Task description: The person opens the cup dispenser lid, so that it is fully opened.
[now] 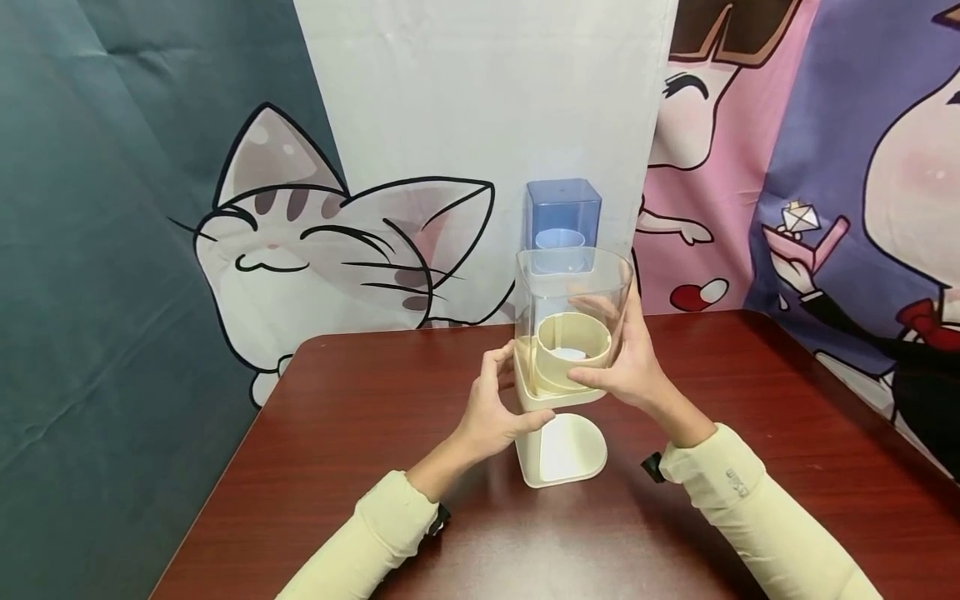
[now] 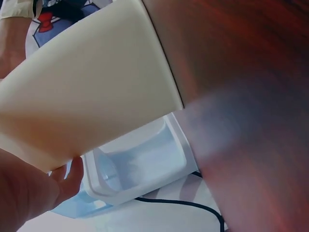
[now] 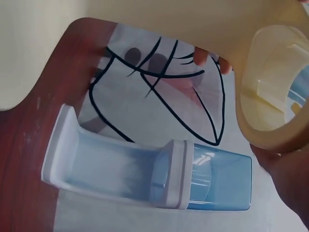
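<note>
Two hands: both of yours are on the cream dispenser point(image 1: 564, 400), the left hand point(image 1: 491, 417) at its left side and the right hand point(image 1: 626, 354) at its right.
Left grip: holding the dispenser, with your thumb across its front below the clear container point(image 1: 566, 300) and your fingers bent round its left side.
Right grip: holding the dispenser higher up; your thumb lies in front of the clear container, by the round cream cup point(image 1: 573, 367) inside it, and your other fingers pass behind.
Cream dispenser: roughly upright between your hands, over the dark red surface point(image 1: 375, 392); you cannot tell whether its rounded foot point(image 1: 573, 450) touches down.
Blue-and-white dispenser point(image 3: 120, 169): upright behind the cream dispenser, apart from it, partly seen through the clear container from your head view.
Black cord point(image 2: 183, 201): behind the cream dispenser, running near the blue-and-white one in your left wrist view.
Cat drawing point(image 1: 300, 250): on the backdrop, behind the cream dispenser and to its left.
</note>
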`<state>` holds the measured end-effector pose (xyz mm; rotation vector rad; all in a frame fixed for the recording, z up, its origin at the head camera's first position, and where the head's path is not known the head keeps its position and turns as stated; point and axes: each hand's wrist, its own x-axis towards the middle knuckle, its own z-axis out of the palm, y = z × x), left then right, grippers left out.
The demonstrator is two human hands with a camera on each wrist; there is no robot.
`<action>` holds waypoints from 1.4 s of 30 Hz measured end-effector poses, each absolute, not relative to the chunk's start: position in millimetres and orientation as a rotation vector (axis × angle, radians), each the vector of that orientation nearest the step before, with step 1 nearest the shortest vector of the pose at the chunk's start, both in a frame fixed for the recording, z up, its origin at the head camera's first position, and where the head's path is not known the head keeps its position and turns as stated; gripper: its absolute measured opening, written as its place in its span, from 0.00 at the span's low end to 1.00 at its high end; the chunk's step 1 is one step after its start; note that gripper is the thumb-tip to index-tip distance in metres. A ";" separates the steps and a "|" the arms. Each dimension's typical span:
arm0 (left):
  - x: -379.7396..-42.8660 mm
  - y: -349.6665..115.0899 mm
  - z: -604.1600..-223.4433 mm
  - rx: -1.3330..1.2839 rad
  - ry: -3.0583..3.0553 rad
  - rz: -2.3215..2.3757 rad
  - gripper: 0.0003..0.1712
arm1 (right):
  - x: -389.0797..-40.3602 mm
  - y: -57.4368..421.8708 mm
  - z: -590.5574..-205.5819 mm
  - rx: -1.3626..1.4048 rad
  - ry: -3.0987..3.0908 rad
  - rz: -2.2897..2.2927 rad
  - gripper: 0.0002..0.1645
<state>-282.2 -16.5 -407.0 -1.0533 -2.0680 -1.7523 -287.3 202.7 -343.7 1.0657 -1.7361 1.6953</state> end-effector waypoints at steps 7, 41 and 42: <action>-281.9 -16.9 -404.8 -0.954 -2.116 -1.699 0.50 | -287.2 200.4 -342.4 1.145 -1.658 1.658 0.79; -285.8 -16.2 -406.1 -0.986 -2.095 -1.607 0.51 | -288.1 195.9 -337.0 1.025 -1.588 1.823 0.68; -285.6 -16.1 -406.9 -0.984 -2.093 -1.616 0.51 | -288.2 196.0 -337.9 1.031 -1.590 1.801 0.69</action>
